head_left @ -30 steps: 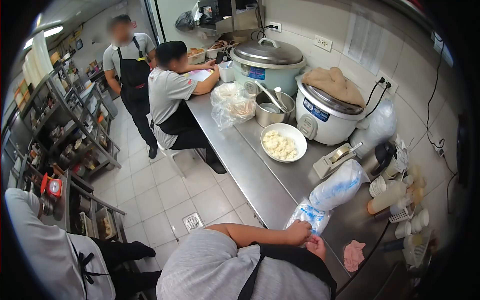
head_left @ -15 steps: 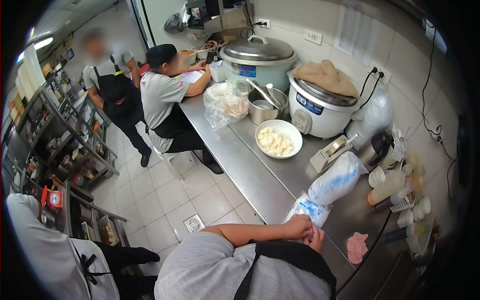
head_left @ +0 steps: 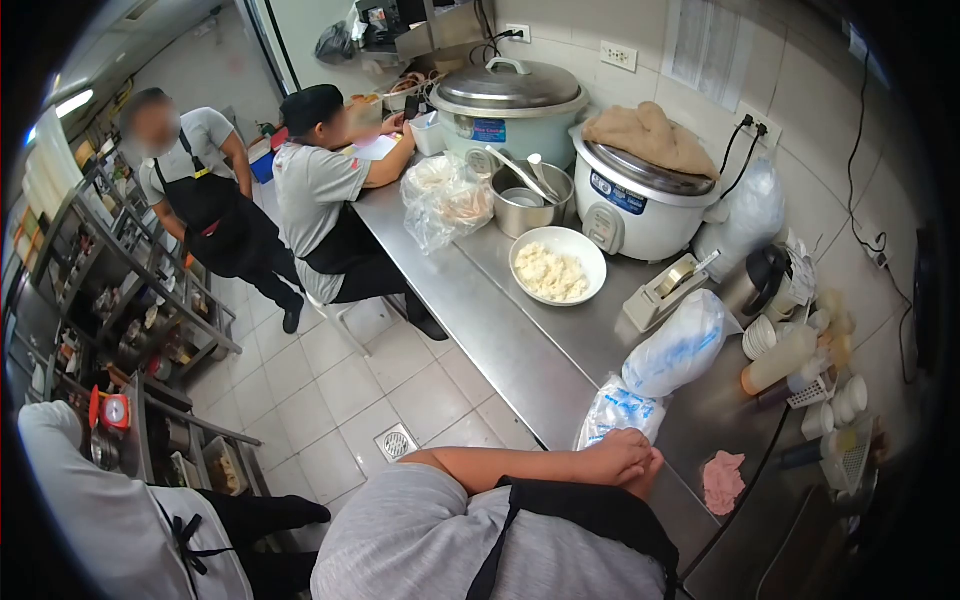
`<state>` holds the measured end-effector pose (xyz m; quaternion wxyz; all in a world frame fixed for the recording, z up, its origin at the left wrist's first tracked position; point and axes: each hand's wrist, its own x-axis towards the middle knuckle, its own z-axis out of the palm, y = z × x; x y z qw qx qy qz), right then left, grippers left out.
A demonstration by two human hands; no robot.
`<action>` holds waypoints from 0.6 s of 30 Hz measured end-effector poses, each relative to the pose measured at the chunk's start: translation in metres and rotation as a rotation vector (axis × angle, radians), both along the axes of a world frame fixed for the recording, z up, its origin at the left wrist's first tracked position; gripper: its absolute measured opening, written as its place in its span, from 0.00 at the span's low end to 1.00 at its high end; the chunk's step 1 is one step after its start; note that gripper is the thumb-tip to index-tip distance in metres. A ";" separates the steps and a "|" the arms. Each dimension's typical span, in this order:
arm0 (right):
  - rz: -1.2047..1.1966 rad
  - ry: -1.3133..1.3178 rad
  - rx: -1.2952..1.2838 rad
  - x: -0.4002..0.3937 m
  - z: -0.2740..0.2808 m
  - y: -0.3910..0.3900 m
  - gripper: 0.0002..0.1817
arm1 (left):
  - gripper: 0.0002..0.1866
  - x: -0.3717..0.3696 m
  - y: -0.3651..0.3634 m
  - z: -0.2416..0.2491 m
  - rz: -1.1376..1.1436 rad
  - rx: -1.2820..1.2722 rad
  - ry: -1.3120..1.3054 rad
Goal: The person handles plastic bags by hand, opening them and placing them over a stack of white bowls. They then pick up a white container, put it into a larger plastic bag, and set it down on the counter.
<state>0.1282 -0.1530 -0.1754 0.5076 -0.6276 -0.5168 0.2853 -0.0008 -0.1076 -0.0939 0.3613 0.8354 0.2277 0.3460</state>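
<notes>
On the long stainless-steel counter, beyond the fingertips, sits a big white rice cooker, then a white bowl of crumbly white food. Just past the knuckles lies a clear plastic bag with blue print, touching the left hand. It's folded over the right hand; whether either set of fingers grips, I cannot tell.

We're in a commercial kitchen: long steel counter, two big rice cookers, bowl of rice, tiled floor with drain, wire racks, staff in aprons.
</notes>
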 end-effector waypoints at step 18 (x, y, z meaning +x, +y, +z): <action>-0.082 0.014 -0.054 0.013 0.001 0.004 0.16 | 0.06 -0.009 -0.007 -0.008 -0.097 -0.003 0.005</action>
